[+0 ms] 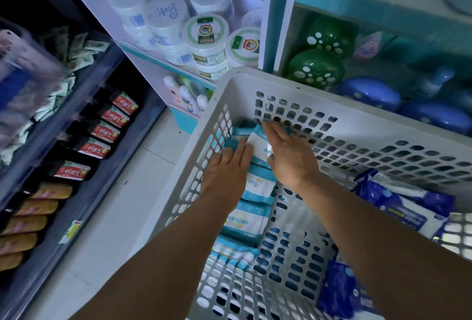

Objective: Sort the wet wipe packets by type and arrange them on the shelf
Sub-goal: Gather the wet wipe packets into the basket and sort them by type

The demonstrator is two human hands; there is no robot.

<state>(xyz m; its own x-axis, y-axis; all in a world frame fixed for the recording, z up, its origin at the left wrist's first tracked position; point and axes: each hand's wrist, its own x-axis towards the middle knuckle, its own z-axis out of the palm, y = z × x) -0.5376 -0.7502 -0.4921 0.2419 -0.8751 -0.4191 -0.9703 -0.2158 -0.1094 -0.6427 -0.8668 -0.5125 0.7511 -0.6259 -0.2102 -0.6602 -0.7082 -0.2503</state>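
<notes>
Both flat hands, left hand (226, 166) and right hand (288, 152), press teal packets (258, 186) lined along the basket (357, 105)'s left wall, gripping nothing; dark blue packets (398, 207) wait at its right side, none shelved yet.

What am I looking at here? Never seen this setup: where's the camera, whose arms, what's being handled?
There is no machine: a person works with two bare hands, filmed by one wide-angle camera worn on the head and looking down, so the arms enter from the bottom edge.

Both hands reach into a white perforated basket. Along its left wall lies a row of teal-and-white wipe packets. The left hand and right hand press on either side of the packets at the far end of that row, apparently gathering them; nothing is lifted yet. Dark blue packets lie apart at the basket's right side.

Behind stand shelves with round white tubs and green and blue domed items. At left, a dark rack holds red-labelled pouches.
</notes>
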